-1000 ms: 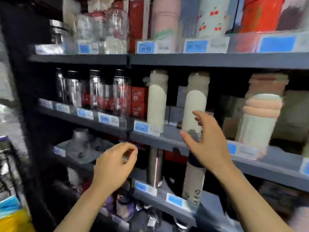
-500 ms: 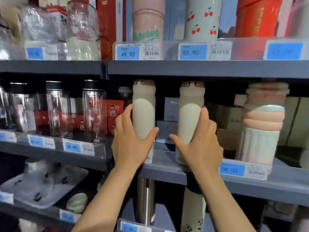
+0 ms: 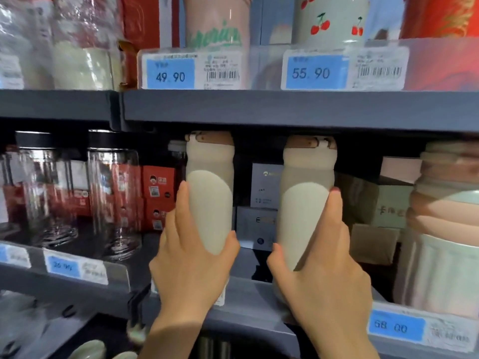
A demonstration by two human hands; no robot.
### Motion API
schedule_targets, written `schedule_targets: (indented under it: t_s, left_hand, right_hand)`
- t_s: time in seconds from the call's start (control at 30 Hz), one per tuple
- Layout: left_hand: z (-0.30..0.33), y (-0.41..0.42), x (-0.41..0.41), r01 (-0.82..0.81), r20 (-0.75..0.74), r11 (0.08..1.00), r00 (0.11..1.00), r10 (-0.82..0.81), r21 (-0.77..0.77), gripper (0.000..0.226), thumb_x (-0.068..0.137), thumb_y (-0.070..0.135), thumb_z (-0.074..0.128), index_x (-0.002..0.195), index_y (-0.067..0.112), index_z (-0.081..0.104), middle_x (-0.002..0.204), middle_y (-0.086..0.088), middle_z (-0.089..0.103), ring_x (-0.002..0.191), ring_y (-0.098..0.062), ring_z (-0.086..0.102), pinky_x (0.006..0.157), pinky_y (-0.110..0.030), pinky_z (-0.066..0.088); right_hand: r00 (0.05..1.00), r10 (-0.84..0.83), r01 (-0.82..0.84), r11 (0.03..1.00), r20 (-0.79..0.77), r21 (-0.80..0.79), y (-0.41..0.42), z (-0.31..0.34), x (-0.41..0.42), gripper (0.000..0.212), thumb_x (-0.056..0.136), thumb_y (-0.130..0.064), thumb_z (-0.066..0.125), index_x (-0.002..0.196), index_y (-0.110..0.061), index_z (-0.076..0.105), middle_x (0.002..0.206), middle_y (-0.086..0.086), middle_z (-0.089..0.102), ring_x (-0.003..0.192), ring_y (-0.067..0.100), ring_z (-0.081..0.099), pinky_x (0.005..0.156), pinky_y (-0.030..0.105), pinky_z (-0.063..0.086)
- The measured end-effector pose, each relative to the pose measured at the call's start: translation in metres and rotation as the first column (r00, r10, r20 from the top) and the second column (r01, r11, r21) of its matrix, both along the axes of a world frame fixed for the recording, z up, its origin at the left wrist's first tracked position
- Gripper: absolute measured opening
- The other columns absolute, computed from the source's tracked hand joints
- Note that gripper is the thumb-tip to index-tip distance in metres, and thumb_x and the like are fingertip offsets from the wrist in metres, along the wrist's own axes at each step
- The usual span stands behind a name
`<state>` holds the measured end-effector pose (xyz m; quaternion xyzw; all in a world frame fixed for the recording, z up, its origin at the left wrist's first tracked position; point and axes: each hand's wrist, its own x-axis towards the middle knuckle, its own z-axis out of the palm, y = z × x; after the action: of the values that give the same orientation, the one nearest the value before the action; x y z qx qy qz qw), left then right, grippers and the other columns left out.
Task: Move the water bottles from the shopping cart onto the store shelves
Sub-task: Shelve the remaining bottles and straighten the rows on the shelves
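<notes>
Two cream bottles stand upright on the middle shelf (image 3: 248, 299), side by side with a gap between them. Left hand (image 3: 191, 265) wraps the left bottle (image 3: 210, 203) low down, fingers up its left side, thumb curled round the right side, grip closed on it. Right hand (image 3: 324, 270) holds the right bottle (image 3: 303, 211) the same way, mirrored: thumb on the left side, fingers up the right side, grip closed on it. Both bottles have brown caps just under the upper shelf (image 3: 285, 110). Left of them, clear jars (image 3: 114, 193) with black lids and red boxes (image 3: 158, 187) behind. Grey boxes (image 3: 261, 200) sit behind the gap. Right, a pastel striped bottle (image 3: 445, 229). Price tags: 49.90 (image 3: 170, 73) and 55.90 (image 3: 311, 72) on the upper shelf, 68.00 (image 3: 391, 326) on the middle shelf edge.
</notes>
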<state>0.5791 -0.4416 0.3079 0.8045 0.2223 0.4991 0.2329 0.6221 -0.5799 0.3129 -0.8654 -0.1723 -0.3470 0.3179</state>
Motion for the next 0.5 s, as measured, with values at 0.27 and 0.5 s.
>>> schedule_targets:
  t_s: [0.27,0.5]
  left_hand:
    - [-0.0013,0.0034,0.0018,0.032,0.000,0.999,0.999,-0.032,0.032,0.104,0.077,0.050,0.065,0.145,0.042,-0.014,0.151,0.008,0.027,0.131,-0.025,0.039,0.090,-0.045,0.041]
    - [-0.0018,0.0020,0.0013,-0.058,0.042,0.998,0.997,0.058,-0.017,0.123,0.055,0.068,0.074,0.146,0.040,-0.004,0.141,-0.006,0.030,0.123,-0.023,0.028,0.094,-0.051,0.040]
  right_hand:
    - [1.000,-0.013,0.012,0.999,-0.017,-0.051,-0.0034,-0.0008,0.0049,0.107,0.074,-0.057,0.056,0.147,-0.025,-0.015,0.136,0.005,0.051,0.083,0.032,0.066,0.046,0.019,0.009]
    - [0.994,-0.057,0.055,0.998,-0.094,-0.025,-0.0087,0.0005,0.0060,0.121,0.065,-0.071,0.066,0.150,-0.025,-0.008,0.129,0.004,0.036,0.114,0.030,0.052,0.052,0.029,0.023]
